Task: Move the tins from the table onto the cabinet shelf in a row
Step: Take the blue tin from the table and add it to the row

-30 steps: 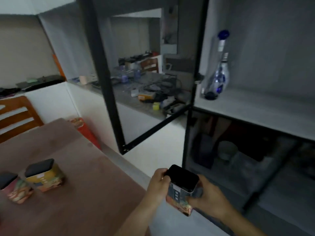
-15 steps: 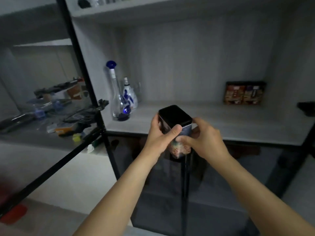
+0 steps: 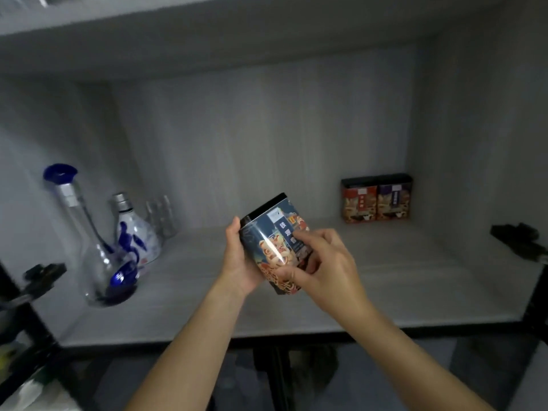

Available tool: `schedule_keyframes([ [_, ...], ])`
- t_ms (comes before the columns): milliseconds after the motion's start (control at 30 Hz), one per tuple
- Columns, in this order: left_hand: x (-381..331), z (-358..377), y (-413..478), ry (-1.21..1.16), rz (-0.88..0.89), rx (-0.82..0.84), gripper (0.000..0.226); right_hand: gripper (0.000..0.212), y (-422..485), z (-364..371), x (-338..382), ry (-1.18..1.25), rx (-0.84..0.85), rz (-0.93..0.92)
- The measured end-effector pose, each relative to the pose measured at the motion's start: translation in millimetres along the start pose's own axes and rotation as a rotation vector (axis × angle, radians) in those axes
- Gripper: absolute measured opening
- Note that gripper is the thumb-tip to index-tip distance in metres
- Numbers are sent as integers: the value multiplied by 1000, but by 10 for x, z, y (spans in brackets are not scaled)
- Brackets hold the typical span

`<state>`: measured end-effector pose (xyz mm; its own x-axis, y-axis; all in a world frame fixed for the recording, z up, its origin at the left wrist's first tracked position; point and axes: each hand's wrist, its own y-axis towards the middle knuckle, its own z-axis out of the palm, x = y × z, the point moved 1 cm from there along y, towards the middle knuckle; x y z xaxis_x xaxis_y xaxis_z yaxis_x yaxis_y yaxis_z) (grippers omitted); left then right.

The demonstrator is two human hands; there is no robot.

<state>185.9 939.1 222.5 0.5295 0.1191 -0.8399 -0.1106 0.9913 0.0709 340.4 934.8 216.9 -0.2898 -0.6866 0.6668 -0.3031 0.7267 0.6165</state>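
**Both hands on one tin, held over the shelf**

Mid-frame, a tin (image 3: 274,243) with a black lid and a printed blue wrap is held tilted, lid leaning toward the upper left, above the grey cabinet shelf (image 3: 400,280). It does not appear to rest on the shelf; its lower end is hidden by the hands.

The left hand (image 3: 237,262) cups the tin's left side, thumb up along the edge near the lid, the other fingers wrapped round behind and out of sight. The right hand (image 3: 323,268) has its grip closed on the tin's lower right, fingertips (image 3: 298,234) pressed on the printed front, thumb (image 3: 287,274) across the bottom part. Both grips are curled snug to the tin, neither spread wide.

At the right rear of the shelf two tins (image 3: 376,201) stand upright, touching side by side against the back wall, well apart from the held one.

At the left of the frame stand a clear bottle (image 3: 89,244) with a blue stopper and, just behind it, a blue-and-white bottle (image 3: 133,232).
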Motion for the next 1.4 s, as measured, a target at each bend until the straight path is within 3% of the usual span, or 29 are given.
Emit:
schedule_keyframes([
  [100, -7, -24, 506, -13, -50, 37, 73, 69, 320, 46, -303, 6, -39, 13],
  [300, 204, -5, 1212, 109, -100, 59, 67, 93, 728, 40, -929, 21, -48, 167],
  [400, 319, 20, 1410, 141, -99, 80, 63, 80, 813, 85, -1186, 25, -9, 175],
  [500, 400, 12, 1591, 163, -65, 74, 81, 68, 872, 117, -1351, 31, 39, 199],
  [767, 685, 120, 1808, 304, 140, -33, 101, 64, 977, 232, -1703, 100, 120, 278],
  [833, 716, 173, 1798, 375, 184, 6, 92, 59, 1038, 217, -1792, 157, 149, 330],
  [933, 764, 220, 1775, 333, 135, 16, 67, 48, 1135, 186, -1923, 245, 216, 357],
  [1067, 817, 100, 1813, 176, 60, -118, 87, 63, 1268, 157, -2112, 215, 184, 431],
  [1200, 841, 76, 1821, 70, 43, -175, 82, 73, 1356, 89, -2317, 323, 93, 530],
  [1400, 843, 77, 1785, 145, 19, -129, 80, 53, 1411, 53, -2444, 374, 99, 539],
])
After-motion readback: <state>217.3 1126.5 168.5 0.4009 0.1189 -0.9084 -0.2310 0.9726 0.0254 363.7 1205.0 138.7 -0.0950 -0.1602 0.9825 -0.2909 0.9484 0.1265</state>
